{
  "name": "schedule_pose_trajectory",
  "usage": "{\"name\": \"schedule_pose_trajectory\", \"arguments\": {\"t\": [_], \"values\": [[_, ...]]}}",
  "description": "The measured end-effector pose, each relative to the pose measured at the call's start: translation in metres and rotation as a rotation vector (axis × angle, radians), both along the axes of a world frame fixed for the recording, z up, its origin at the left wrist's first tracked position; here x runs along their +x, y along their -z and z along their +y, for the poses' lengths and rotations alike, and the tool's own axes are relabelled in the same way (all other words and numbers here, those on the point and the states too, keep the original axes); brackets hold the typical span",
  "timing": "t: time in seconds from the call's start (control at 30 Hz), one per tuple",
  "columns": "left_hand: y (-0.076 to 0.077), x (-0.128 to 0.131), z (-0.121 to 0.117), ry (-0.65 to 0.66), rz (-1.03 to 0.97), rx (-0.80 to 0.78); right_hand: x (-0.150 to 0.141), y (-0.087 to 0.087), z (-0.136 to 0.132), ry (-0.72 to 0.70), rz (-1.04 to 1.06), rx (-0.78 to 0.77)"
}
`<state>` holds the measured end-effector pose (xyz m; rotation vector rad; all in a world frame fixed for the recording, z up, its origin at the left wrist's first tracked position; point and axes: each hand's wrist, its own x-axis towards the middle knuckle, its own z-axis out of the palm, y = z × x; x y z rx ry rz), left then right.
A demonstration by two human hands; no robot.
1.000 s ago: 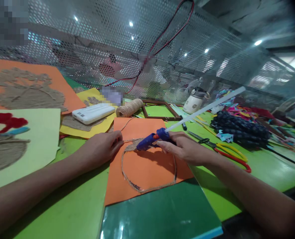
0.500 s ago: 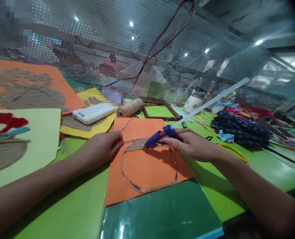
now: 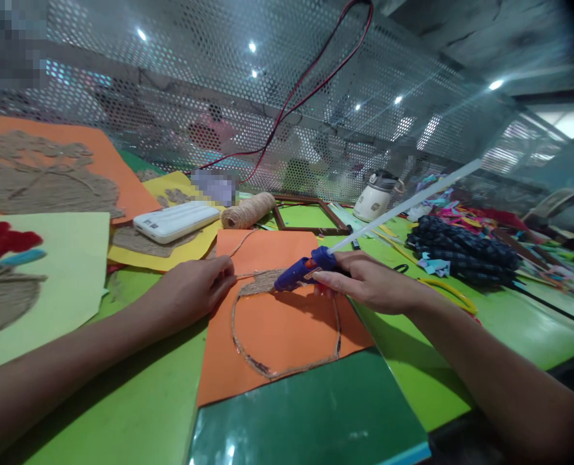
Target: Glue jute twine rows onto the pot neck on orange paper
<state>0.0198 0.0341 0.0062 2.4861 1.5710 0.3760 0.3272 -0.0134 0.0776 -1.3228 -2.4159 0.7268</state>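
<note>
My right hand point(image 3: 369, 281) grips a blue hot glue gun point(image 3: 303, 270), a long translucent glue stick point(image 3: 407, 203) jutting from its back. The gun's nozzle points down-left at a filled band of jute twine point(image 3: 260, 282) on an orange sheet point(image 3: 287, 329). Below that band, a twine outline curves round like a pot. My left hand point(image 3: 204, 284) rests at the sheet's left edge, its fingers pinched on the loose end of the jute strand point(image 3: 243, 276). The sheet lies on a green glossy board point(image 3: 306, 420).
Behind the sheet are a roll of twine point(image 3: 248, 210), a white power bank point(image 3: 176, 221) and a brown frame point(image 3: 310, 229). Finished twine pictures lie left. To the right are yellow-handled scissors point(image 3: 451, 294), dark checked cloth point(image 3: 461, 252), scraps and a white bottle point(image 3: 376, 196).
The glue gun first slid right along the twine band, then came back slightly left. My left hand stays at the strand. The whole view has shifted a little.
</note>
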Motion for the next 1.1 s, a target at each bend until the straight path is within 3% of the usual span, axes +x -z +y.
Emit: {"name": "schedule_pose_trajectory", "arguments": {"t": [1.1], "values": [[0.01, -0.009, 0.006, 0.048, -0.031, 0.044, 0.026, -0.019, 0.007, -0.029, -0.033, 0.043]]}}
